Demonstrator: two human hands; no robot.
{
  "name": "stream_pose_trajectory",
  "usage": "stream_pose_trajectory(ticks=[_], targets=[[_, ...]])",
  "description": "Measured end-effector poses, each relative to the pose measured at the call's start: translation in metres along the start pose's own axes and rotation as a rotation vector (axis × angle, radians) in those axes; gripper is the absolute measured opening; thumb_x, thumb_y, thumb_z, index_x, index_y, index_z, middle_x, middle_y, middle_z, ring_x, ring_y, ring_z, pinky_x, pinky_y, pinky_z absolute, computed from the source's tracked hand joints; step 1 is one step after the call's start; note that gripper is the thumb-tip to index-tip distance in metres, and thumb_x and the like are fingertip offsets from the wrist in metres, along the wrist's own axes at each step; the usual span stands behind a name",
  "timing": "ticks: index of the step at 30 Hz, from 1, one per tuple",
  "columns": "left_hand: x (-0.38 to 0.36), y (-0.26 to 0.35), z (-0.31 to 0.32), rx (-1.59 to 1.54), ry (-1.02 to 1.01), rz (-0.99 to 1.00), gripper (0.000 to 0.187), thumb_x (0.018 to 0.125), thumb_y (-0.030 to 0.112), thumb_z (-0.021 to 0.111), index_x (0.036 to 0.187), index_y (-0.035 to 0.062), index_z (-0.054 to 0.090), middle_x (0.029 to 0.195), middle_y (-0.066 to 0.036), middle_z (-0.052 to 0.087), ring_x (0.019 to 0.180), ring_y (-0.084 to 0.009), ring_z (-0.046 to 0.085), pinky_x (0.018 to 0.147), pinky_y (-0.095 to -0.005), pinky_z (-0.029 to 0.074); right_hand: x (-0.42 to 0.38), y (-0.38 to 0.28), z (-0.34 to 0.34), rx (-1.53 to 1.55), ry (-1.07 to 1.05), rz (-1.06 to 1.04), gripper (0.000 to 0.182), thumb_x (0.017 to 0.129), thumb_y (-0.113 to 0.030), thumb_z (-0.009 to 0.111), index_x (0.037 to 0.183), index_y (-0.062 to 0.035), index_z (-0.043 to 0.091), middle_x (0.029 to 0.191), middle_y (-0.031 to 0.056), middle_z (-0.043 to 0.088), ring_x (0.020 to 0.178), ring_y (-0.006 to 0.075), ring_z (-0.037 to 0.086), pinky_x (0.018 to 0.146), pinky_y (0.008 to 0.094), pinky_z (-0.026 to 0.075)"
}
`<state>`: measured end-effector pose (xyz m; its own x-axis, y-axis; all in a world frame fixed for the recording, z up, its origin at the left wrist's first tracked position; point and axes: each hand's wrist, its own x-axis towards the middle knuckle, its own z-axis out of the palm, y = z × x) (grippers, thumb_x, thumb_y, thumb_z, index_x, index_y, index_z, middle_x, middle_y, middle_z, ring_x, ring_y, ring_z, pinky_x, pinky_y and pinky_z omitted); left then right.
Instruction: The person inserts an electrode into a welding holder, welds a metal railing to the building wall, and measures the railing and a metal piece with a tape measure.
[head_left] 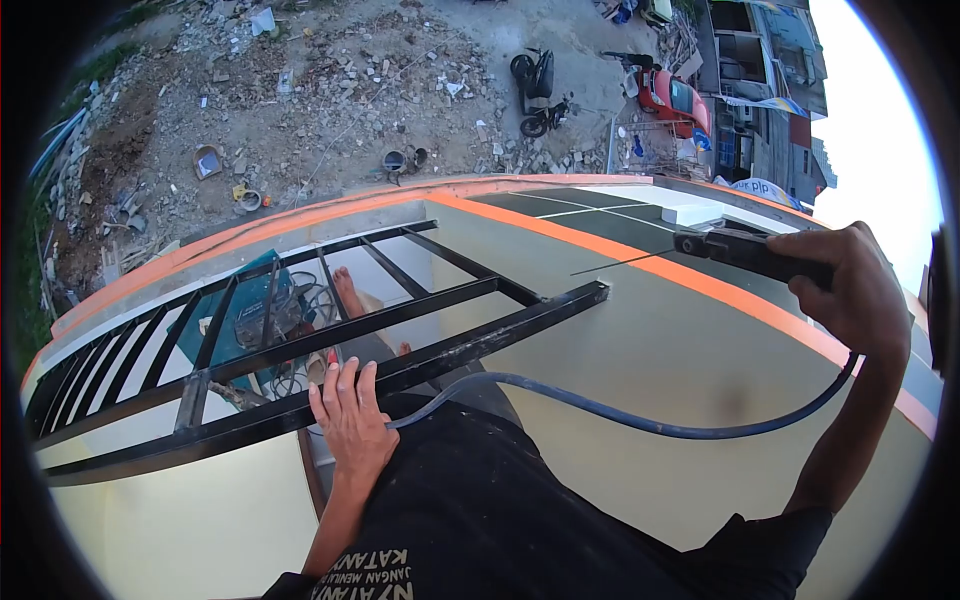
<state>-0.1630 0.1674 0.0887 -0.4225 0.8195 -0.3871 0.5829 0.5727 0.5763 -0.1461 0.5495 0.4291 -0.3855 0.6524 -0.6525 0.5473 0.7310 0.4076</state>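
My right hand (850, 285) is wrapped round the black handle of a welding electrode holder (735, 250), raised at the right. A thin electrode rod (622, 264) sticks out of its jaw to the left, its tip apart from the railing. My left hand (350, 415) lies with its fingers over the top bar of the black metal railing (450, 353). The bar's end stops near the pale wall (620, 340), beside a small rough spot. A blue cable (640, 428) curves across my front from beside the left hand toward the right forearm.
Bare feet (347, 290), a teal sheet (225, 325) and a machine with cables (275, 318) show through the bars. Orange trim (560, 234) edges the wall. Far below lie rubble ground (330, 110), a motorcycle (538, 90) and a red car (675, 100).
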Motion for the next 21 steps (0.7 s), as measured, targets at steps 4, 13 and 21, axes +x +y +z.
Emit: stream_pose_trajectory(ticks=[4,13,21], targets=[[0.0,-0.001,0.0,-0.006,-0.016,-0.002,0.086,0.058,0.0,0.077,0.138,0.0095,0.044,0.14,-0.011,0.043,0.14,-0.0321,0.032,0.119,-0.0569,0.013,-0.012,-0.025,-0.014,0.103,0.029,-0.11,0.042,0.065,0.007,0.064,0.105,0.003,0.074,0.091,0.0174,0.075,0.065,0.0247,0.074,0.069,0.0289,0.06],[-0.001,-0.002,-0.001,-0.011,-0.014,0.01,0.085,0.059,-0.001,0.074,0.138,0.0095,0.044,0.14,-0.011,0.043,0.14,-0.0319,0.032,0.119,-0.0563,0.013,-0.016,-0.016,-0.009,0.031,0.041,-0.097,0.043,0.064,0.006,0.064,0.105,-0.0007,0.076,0.088,0.0158,0.076,0.06,0.0238,0.072,0.072,0.0308,0.06],[-0.001,-0.004,0.002,0.023,0.003,0.022,0.085,0.059,0.0,0.075,0.138,0.0098,0.044,0.139,-0.01,0.043,0.14,-0.0318,0.033,0.119,-0.0563,0.013,-0.008,-0.01,-0.007,0.089,0.0,-0.01,0.041,0.066,0.005,0.065,0.106,0.0018,0.075,0.093,0.0169,0.075,0.063,0.0244,0.073,0.07,0.0301,0.06]])
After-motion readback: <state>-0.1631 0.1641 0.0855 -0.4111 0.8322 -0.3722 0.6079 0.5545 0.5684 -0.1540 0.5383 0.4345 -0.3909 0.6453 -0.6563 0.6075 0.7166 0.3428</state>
